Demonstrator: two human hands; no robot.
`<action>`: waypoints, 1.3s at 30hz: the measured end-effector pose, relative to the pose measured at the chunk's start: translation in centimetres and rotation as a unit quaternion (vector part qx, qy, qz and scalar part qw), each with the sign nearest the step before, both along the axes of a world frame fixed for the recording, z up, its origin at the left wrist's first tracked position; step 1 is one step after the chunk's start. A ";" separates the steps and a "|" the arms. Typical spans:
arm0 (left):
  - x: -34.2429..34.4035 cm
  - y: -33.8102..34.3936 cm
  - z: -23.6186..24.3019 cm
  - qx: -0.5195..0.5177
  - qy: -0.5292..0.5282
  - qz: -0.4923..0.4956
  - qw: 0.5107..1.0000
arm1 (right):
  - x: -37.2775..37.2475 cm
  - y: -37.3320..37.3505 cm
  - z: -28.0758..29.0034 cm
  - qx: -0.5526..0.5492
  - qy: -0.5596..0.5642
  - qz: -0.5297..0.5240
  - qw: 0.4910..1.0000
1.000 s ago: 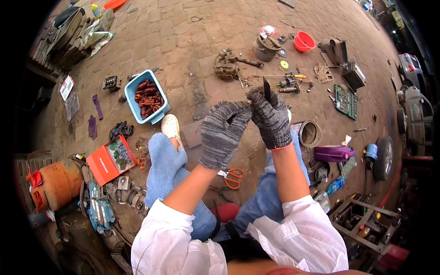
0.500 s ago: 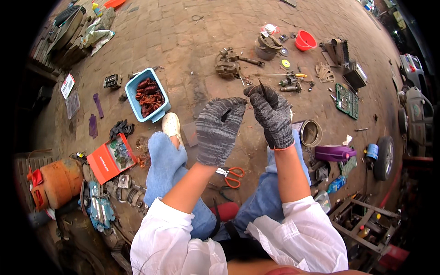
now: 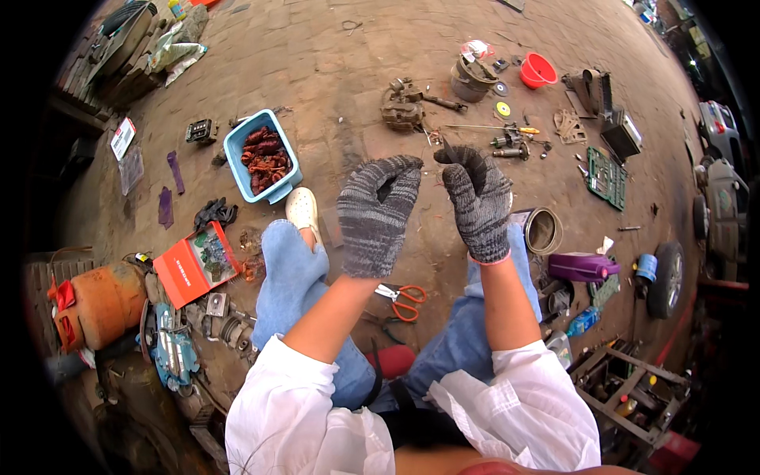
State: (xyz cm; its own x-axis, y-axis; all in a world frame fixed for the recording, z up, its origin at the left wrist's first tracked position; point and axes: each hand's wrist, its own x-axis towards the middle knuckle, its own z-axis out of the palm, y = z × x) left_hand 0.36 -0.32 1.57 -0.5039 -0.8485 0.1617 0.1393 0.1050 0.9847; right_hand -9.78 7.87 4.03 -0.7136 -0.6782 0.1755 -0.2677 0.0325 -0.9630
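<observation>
Apart now, both gloved hands are raised; right hand (image 3: 478, 202) pinches a thin dark piece (image 3: 448, 149) at its fingertips, left hand (image 3: 378, 212) curls loosely, empty.

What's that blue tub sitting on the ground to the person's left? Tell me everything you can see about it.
The blue tub is a small rectangular bin with rounded corners, light blue, seemingly plastic. It sits upright and open on the brick paving, turned at an angle, and holds a heap of reddish-brown, rusty-looking pieces. A white shoe lies just below its near corner. Neither gloved hand touches it.
</observation>
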 end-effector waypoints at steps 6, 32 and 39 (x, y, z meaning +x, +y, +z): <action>0.8 -0.3 -0.5 -0.046 -0.028 0.032 0.998 | 1.2 0.1 0.3 0.118 0.103 0.036 0.987; 1.4 0.7 2.4 -0.218 -0.032 -0.036 0.975 | -0.2 -0.3 -1.3 0.048 0.013 -0.065 0.997; 1.1 0.0 1.5 0.031 0.004 -0.040 0.999 | -0.3 1.0 0.5 -0.021 0.065 -0.106 0.992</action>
State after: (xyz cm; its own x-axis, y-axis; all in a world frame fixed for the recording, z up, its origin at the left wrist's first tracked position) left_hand 1.45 -0.30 3.04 -0.5700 -0.8136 0.1148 0.1533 0.0319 0.9877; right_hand -10.10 8.89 4.49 -0.8086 -0.5060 0.3001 -0.3814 0.0626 -0.9223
